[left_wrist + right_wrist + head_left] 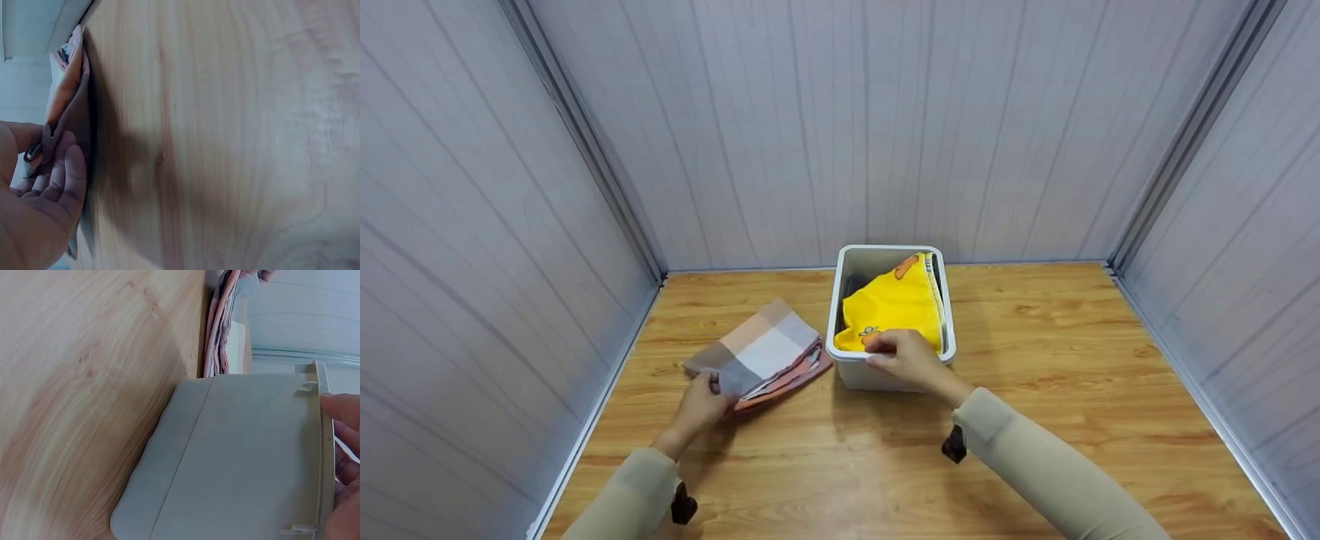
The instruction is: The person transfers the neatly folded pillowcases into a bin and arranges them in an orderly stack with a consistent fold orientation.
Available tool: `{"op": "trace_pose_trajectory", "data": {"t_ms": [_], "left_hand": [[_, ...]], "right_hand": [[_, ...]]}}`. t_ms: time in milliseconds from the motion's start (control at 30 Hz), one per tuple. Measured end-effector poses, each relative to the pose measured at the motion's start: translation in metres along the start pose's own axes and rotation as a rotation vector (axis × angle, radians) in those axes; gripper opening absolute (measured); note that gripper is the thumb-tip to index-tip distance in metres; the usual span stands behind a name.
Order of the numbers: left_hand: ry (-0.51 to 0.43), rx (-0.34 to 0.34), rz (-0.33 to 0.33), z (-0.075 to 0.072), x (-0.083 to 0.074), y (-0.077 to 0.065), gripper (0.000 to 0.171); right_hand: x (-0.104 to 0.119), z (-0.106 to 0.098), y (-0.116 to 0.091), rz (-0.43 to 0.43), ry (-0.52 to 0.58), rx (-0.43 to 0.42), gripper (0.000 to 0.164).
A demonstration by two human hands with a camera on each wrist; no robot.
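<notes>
A folded checked cloth (765, 345) in grey, white, peach and brown lies left of a white plastic bin (877, 375). My left hand (703, 405) pinches the cloth's near left corner; in the left wrist view the thumb is on top and the fingers (73, 174) are beneath the layers. Inside the bin sits a bunched yellow cloth (892, 304) with orange printed figures. My right hand (911, 362) grips the bin's near rim, its thumb (340, 408) outside and its fingers over the inner side. Something dark beside the yellow cloth is mostly hidden.
Both the bin and the checked cloth rest on a wood-grain table (1050, 420). Pale panelled walls (825, 135) stand at the back, left and right. The bin is close to the back wall.
</notes>
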State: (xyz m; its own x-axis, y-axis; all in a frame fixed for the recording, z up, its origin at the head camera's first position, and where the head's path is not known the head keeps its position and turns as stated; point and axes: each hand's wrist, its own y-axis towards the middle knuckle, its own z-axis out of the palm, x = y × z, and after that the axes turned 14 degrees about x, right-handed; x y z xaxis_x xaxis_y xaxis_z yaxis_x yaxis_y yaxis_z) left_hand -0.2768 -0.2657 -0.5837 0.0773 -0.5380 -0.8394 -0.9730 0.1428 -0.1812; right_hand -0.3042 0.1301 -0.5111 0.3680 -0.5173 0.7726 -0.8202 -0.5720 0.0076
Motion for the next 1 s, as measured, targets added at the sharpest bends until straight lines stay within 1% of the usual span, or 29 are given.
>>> {"op": "trace_pose_trajectory", "data": {"t_ms": [67, 167, 233, 267, 333, 400, 467, 600, 700, 867, 1000], "left_hand": [[-0.005, 0.011, 0.001, -0.006, 0.000, 0.000, 0.027], [0.028, -0.004, 0.019, -0.020, 0.003, 0.004, 0.025], [0.056, -0.025, 0.026, -0.031, 0.004, 0.007, 0.026], [0.083, -0.047, 0.032, -0.036, 0.005, 0.009, 0.026], [0.103, -0.064, 0.035, -0.046, 0.006, 0.014, 0.026], [0.120, -0.066, 0.036, -0.053, 0.005, 0.018, 0.028], [0.141, -0.046, 0.045, -0.060, 0.004, 0.022, 0.030], [0.175, 0.032, 0.038, -0.068, 0.004, 0.029, 0.044], [0.185, 0.075, 0.006, -0.072, 0.006, 0.034, 0.056], [0.150, 0.110, -0.065, -0.073, 0.012, 0.041, 0.075], [0.116, 0.122, -0.106, -0.072, 0.019, 0.047, 0.082]], "right_hand": [[-0.001, 0.000, 0.000, -0.002, -0.003, 0.001, 0.013], [-0.002, 0.000, 0.001, -0.003, -0.009, -0.001, 0.013], [-0.003, 0.000, 0.001, 0.002, -0.006, -0.002, 0.013], [-0.003, 0.000, 0.001, 0.005, -0.005, -0.003, 0.013], [-0.003, 0.000, 0.001, 0.014, 0.005, -0.001, 0.013], [-0.003, 0.000, 0.001, 0.018, 0.010, 0.001, 0.012], [-0.003, 0.000, 0.001, 0.015, 0.009, 0.002, 0.012], [-0.003, 0.000, 0.001, 0.005, 0.010, 0.006, 0.011], [-0.004, 0.001, 0.001, 0.007, 0.012, 0.012, 0.012], [-0.004, 0.001, 0.001, 0.018, -0.003, 0.004, 0.013], [-0.004, 0.001, 0.001, 0.013, 0.001, 0.003, 0.013]]}}
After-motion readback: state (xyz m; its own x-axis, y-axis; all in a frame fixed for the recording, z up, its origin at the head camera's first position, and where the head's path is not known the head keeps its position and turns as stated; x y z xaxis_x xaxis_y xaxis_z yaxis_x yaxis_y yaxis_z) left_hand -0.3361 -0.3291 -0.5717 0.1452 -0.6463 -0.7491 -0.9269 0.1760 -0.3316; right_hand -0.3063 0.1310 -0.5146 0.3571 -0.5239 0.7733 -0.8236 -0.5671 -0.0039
